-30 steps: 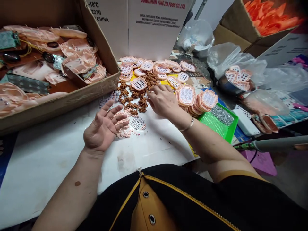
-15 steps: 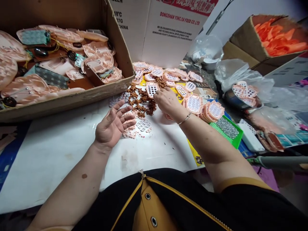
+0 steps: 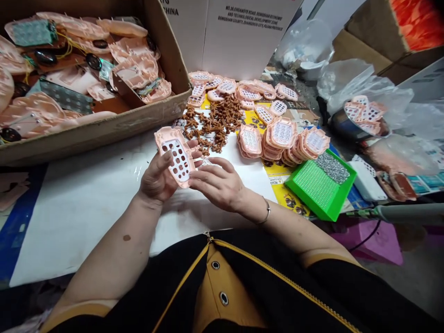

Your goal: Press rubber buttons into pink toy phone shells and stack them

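My left hand [image 3: 157, 178] grips a pink plastic cover [image 3: 174, 155] with rows of button holes, held up over the white table [image 3: 86, 203]. My right hand [image 3: 218, 184] rests beside it, its fingertips touching the cover's lower end. Just beyond my hands lies a heap of small brown rubber pieces [image 3: 217, 122] and a few grey keypad sheets [image 3: 178, 124]. Stacks of finished pink covers [image 3: 282, 138] stand to the right of the heap.
A cardboard box [image 3: 104, 127] of pink shells and circuit parts sits at the left. A green tray [image 3: 319, 182] lies at the right, with a bowl of covers [image 3: 360, 118], plastic bags [image 3: 354, 83] and a white carton [image 3: 239, 32] behind.
My right hand came back from the pile with a pink cover. My left hand, open a second ago, now grips that cover.
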`<state>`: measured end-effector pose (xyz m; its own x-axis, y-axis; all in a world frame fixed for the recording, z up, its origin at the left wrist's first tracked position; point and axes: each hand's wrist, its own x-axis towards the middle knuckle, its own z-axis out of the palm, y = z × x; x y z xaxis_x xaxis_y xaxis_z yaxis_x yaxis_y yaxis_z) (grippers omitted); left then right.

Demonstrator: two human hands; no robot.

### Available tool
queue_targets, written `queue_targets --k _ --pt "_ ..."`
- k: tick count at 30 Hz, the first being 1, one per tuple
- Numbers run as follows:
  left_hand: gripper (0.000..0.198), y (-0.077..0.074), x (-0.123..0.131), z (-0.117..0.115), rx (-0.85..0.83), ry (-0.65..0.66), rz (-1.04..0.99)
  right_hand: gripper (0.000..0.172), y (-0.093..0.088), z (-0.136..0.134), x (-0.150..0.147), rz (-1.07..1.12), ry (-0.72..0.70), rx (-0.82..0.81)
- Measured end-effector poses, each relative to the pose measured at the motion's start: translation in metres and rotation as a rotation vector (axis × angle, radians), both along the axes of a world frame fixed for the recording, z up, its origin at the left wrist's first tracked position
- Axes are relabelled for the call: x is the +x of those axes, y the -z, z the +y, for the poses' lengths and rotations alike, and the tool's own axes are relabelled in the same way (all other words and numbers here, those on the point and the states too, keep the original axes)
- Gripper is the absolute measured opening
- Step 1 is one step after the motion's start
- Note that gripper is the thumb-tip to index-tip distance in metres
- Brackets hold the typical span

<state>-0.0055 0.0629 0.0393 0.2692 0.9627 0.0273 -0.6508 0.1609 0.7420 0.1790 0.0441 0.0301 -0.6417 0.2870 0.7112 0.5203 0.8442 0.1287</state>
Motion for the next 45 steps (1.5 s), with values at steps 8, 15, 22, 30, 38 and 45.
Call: queue_targets --k 8,15,22,30,38,45 --pt "0.068 -0.005 -0.004 0.010 -0.061 -0.133 -0.064 0.018 0.013 0.009 0.055 -0.233 0.200 -0.441" --pt "0.069 -0.011 0.002 0.013 -0.079 -0.134 -0.106 0.024 0.023 0.013 0.049 -0.310 0.272 -0.388" --pt "0.068 0.004 0.012 0.011 0.007 -0.170 -0.104 0.013 -0.009 0.006 0.008 0.200 0.039 -0.241" --pt "0.078 0.019 0.012 0.008 0.030 -0.150 -0.073 0.011 -0.013 0.002 -0.023 0.159 0.009 -0.204" --pt "0.076 0.018 0.013 0.009 -0.062 -0.194 -0.032 0.023 -0.006 0.003 -0.019 0.118 -0.071 -0.148" --pt "0.080 0.007 0.015 0.010 -0.060 -0.215 -0.125 0.029 0.004 -0.006 -0.013 0.069 0.034 -0.090"
